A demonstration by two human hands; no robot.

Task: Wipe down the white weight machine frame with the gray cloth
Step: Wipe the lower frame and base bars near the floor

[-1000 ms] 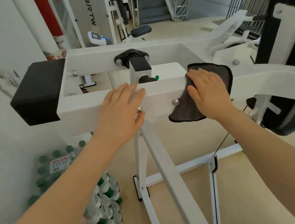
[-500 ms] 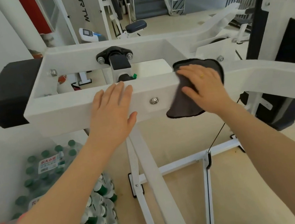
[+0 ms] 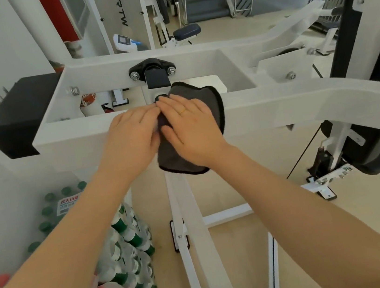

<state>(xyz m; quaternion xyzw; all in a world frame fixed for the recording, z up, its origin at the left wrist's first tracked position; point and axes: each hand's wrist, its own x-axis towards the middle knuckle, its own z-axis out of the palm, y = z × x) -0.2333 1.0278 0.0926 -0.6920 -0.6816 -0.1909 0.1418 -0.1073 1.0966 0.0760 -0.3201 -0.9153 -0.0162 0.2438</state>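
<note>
- The gray cloth (image 3: 204, 100) is draped over the near crossbeam (image 3: 276, 104) of the white weight machine frame, its top on the beam's upper face and its lower edge hanging below the beam, so that both faces can be wiped in one pass.
- The right hand (image 3: 191, 129) is laid flat on the cloth with fingers extended, pressing it against the beam rather than gripping it; a ring is seen on one finger.
- The left hand (image 3: 132, 137) is rested on the same beam just left of the cloth, fingers straight and touching the right hand's fingertips; the machine is judged to be steadied by it.
- The black pivot bracket (image 3: 152, 72) sits on the far beam, directly behind the cloth.
- Compared with half a second ago, cloth and right hand have been slid left along the beam, over the bolt that was exposed then, until the two hands meet.
</note>
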